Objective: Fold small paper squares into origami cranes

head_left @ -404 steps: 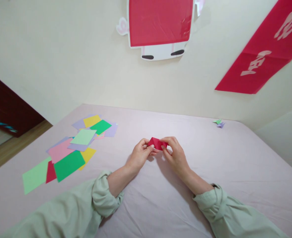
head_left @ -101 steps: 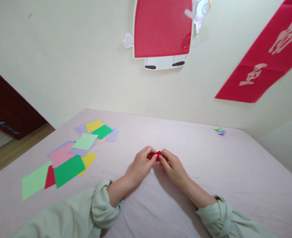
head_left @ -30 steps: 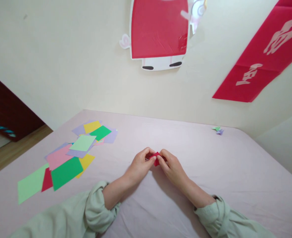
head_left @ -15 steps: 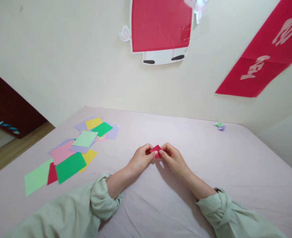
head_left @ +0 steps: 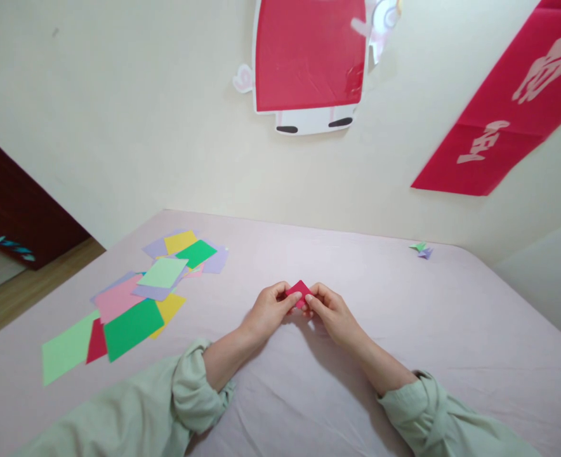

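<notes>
Holding a small folded red paper [head_left: 300, 287] between them, the left hand [head_left: 271, 308] and the right hand [head_left: 330, 311] meet over the middle of a surface [head_left: 280, 247] covered in pale pink cloth. The red paper appears as a diamond, one corner pointing toward the wall [head_left: 118, 127]. The fingers of the left hand pinch its left side, the thumb lying on top; those of the right hand pinch its right side in the same narrow grip. Parts of the curled fingers are hidden beneath the paper. Both forearms emerge from rolled pale green sleeves [head_left: 445, 412].

Lying to the left, well apart from the hands, are overlapping paper sheets: a large green sheet [head_left: 134, 329] partly covers a red sheet [head_left: 97, 341], which adjoins a light green sheet [head_left: 68, 348]. A pink sheet [head_left: 121, 298], yellow ones and purple ones lie farther back. Near the far right corner, a green folded piece [head_left: 419, 247] and a purple folded piece [head_left: 425, 253] sit close together. A red banner [head_left: 499, 108] hangs above them.
</notes>
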`<state>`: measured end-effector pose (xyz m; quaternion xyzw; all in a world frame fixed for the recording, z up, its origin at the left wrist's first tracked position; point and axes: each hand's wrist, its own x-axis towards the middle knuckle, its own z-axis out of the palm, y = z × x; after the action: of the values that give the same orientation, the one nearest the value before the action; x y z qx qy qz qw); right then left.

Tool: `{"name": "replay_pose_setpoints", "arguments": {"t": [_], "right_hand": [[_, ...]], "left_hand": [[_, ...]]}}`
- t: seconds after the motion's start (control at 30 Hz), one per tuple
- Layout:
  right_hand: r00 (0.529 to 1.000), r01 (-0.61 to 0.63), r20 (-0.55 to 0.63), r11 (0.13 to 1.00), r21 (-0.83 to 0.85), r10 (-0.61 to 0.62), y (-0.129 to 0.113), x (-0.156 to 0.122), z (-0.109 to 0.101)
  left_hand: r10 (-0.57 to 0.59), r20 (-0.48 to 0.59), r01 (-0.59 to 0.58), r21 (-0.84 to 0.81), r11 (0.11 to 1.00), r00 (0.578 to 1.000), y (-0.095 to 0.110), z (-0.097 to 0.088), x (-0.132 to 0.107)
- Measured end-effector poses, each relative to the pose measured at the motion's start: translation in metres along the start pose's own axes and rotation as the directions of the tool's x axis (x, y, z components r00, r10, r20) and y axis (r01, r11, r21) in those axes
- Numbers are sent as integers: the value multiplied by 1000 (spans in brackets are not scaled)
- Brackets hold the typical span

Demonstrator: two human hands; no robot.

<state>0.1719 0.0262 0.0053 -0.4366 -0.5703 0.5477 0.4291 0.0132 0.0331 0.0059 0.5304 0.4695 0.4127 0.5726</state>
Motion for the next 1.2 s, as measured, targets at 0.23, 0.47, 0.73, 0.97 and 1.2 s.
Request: {"name": "replay_pose_setpoints", "arguments": {"t": [0.23, 0.47, 0.73, 0.97, 1.2], "right_hand": [[999, -2, -33, 999, -48, 1, 2, 0, -1], [999, -36, 14, 998, -46, 37, -2, -1, 6], [996, -73, 57, 997, -11, 74, 1, -1, 8], [998, -32, -62, 999, -33, 30, 1, 2, 0], [998, 55, 5, 979, -195, -55, -4, 0, -6]], "left_hand": [[5, -56, -1, 73, 997, 998, 4, -1, -1], [24, -94, -17, 67, 998, 995, 5, 2, -4], [41, -102, -41, 2, 999, 994, 3, 3, -4], [19, -69, -21, -23, 1000, 997, 4, 6, -4], [48, -64, -51, -35, 998, 997, 9, 1, -2]]}}
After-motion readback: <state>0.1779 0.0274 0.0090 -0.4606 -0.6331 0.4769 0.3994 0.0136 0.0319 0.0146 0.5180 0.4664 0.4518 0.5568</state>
